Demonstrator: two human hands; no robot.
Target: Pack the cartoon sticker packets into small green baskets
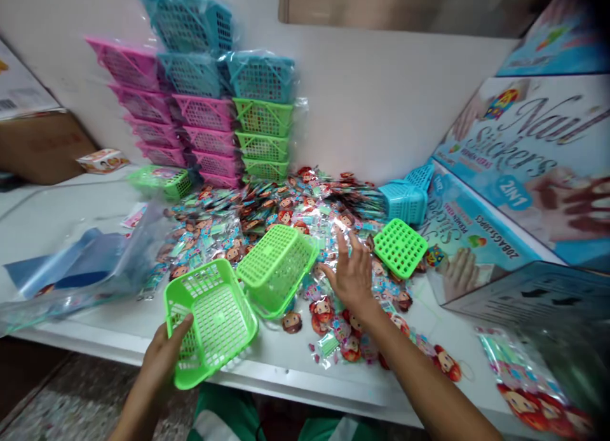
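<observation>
My left hand (169,349) grips the near left wall of a green plastic basket (222,314), thumb inside the rim. The basket is tilted toward me over the table's front edge, and nothing shows inside it. Touching it on the right, a second green basket (276,266) lies tipped over. My right hand (352,269) is open, fingers spread, above a pile of small clear packets (321,314) with red-haired doll-face cards. To the right of that hand lies a green perforated piece (401,248). Whether my right fingertips touch the packets, I cannot tell.
Wrapped baskets (204,114) in pink, blue and green stand stacked against the wall. Blue baskets (405,199) lean near printed boxes (538,149) at the right. Clear plastic bags (105,263) lie at the left. The table's front edge (305,380) runs close to me.
</observation>
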